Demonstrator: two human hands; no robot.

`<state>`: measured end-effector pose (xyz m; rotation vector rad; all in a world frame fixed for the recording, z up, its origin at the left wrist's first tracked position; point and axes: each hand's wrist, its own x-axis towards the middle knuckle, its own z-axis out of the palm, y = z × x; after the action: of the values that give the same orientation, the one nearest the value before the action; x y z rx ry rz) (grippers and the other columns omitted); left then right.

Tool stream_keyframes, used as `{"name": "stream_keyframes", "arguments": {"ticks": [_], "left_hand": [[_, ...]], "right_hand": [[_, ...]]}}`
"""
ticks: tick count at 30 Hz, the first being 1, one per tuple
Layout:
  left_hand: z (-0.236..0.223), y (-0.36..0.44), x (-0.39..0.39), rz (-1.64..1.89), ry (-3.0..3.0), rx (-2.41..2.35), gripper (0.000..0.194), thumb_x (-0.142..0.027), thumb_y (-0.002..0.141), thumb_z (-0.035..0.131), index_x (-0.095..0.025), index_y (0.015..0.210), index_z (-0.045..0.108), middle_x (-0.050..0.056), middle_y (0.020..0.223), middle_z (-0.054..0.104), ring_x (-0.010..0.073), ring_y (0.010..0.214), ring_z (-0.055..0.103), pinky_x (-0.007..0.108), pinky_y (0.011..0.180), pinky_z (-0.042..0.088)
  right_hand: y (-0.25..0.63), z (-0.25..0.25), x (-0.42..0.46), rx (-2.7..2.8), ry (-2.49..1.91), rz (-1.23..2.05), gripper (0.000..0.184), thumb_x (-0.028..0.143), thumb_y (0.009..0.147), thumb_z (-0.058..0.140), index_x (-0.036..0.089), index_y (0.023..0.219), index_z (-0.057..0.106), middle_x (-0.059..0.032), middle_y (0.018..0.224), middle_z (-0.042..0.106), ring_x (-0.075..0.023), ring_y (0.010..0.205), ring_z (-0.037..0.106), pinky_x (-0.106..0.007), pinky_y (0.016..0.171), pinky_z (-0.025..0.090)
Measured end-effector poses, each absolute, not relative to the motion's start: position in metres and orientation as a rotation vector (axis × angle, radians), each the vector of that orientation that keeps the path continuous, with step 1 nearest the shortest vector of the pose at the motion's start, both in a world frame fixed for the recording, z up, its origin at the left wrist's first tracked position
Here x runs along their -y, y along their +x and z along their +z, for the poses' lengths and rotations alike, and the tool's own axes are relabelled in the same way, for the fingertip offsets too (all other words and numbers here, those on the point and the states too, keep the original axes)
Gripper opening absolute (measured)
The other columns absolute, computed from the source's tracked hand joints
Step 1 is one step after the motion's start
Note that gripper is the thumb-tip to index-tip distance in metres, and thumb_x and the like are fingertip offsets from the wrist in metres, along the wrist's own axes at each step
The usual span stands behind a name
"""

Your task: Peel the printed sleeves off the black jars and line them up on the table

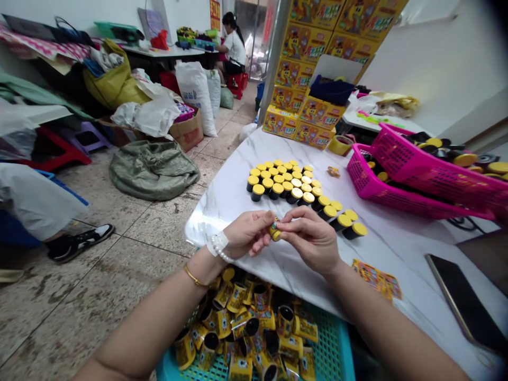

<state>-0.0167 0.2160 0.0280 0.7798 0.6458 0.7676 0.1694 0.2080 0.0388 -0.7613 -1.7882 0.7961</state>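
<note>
Over the table's near edge, my left hand (pixel 252 232) and my right hand (pixel 313 238) meet, fingers closed around a small yellow printed piece (pixel 274 233). Fingers hide most of it, so whether it is a whole jar or a label cannot be made out. Just beyond my hands stands a cluster of small black jars with yellow lids (pixel 286 180), upright on the white table. Flat sheets of yellow labels (pixel 379 280) lie beside my right forearm. Below my hands, a teal basket (pixel 344 338) holds many small black cups wrapped in yellow labels (pixel 246 328).
Pink baskets (pixel 428 169) of jars stand at the right, stacked at an angle. Yellow printed boxes (pixel 305 69) rise at the table's far end, near a tape roll (pixel 340 144). A phone (pixel 462 296) lies at right. Sacks (pixel 194 90) and a seated person (pixel 234 45) are beyond.
</note>
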Motion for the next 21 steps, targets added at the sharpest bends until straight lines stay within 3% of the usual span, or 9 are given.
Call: {"name": "stream_keyframes", "arguments": {"ticks": [3, 9, 13, 16, 18, 21], "left_hand": [[0.0295, -0.0175, -0.2162, 0.726, 0.782, -0.625, 0.041, -0.055, 0.081, 0.069, -0.015, 0.077, 0.061, -0.003, 0.05, 0.059, 0.0036, 0.027, 0.038, 0.015, 0.026, 0.025], [0.0305, -0.0177, -0.2158, 0.752, 0.77, -0.665, 0.045, -0.06, 0.077, 0.071, -0.017, 0.078, 0.059, -0.006, 0.044, 0.055, 0.0038, 0.024, 0.033, 0.015, 0.024, 0.019], [0.0314, -0.0192, -0.2161, 0.694, 0.747, -0.64, 0.044, -0.057, 0.086, 0.062, -0.015, 0.073, 0.063, -0.002, 0.046, 0.058, 0.0034, 0.025, 0.035, 0.017, 0.026, 0.021], [0.0308, -0.0189, -0.2163, 0.695, 0.798, -0.648, 0.047, -0.056, 0.087, 0.062, -0.015, 0.064, 0.06, -0.004, 0.038, 0.05, 0.0037, 0.023, 0.031, 0.018, 0.025, 0.019], [0.0304, -0.0177, -0.2162, 0.736, 0.809, -0.651, 0.045, -0.058, 0.084, 0.064, -0.016, 0.069, 0.061, -0.005, 0.038, 0.05, 0.0041, 0.022, 0.032, 0.017, 0.024, 0.019], [0.0308, -0.0166, -0.2161, 0.751, 0.786, -0.642, 0.041, -0.057, 0.085, 0.064, -0.016, 0.078, 0.061, -0.005, 0.045, 0.057, 0.0039, 0.025, 0.035, 0.017, 0.026, 0.021]], "right_hand": [[0.1678, 0.0367, -0.205, 1.706, -0.737, 0.826, 0.004, 0.023, 0.082, 0.076, 0.024, 0.083, 0.072, -0.0027, 0.088, 0.059, -0.0134, 0.071, 0.063, -0.027, 0.057, 0.061], [0.1679, 0.0363, -0.2068, 1.84, -0.738, 0.859, 0.019, 0.023, 0.084, 0.073, 0.028, 0.103, 0.072, -0.004, 0.099, 0.056, -0.0144, 0.077, 0.062, -0.029, 0.061, 0.062], [0.169, 0.0368, -0.2054, 1.788, -0.702, 0.834, 0.011, 0.019, 0.082, 0.076, 0.027, 0.09, 0.074, -0.0015, 0.09, 0.054, -0.0125, 0.071, 0.062, -0.027, 0.058, 0.061], [0.1685, 0.0358, -0.2045, 1.763, -0.705, 0.902, 0.021, 0.018, 0.084, 0.074, 0.03, 0.1, 0.073, -0.0018, 0.097, 0.053, -0.0111, 0.07, 0.062, -0.027, 0.058, 0.061], [0.1681, 0.0361, -0.2048, 1.823, -0.738, 0.827, 0.027, 0.018, 0.084, 0.074, 0.031, 0.107, 0.073, -0.0028, 0.099, 0.055, -0.0123, 0.073, 0.061, -0.027, 0.058, 0.059], [0.1681, 0.0379, -0.2048, 1.871, -0.733, 0.662, 0.026, 0.017, 0.081, 0.077, 0.032, 0.102, 0.076, -0.0021, 0.09, 0.057, -0.014, 0.074, 0.059, -0.027, 0.057, 0.055]]}}
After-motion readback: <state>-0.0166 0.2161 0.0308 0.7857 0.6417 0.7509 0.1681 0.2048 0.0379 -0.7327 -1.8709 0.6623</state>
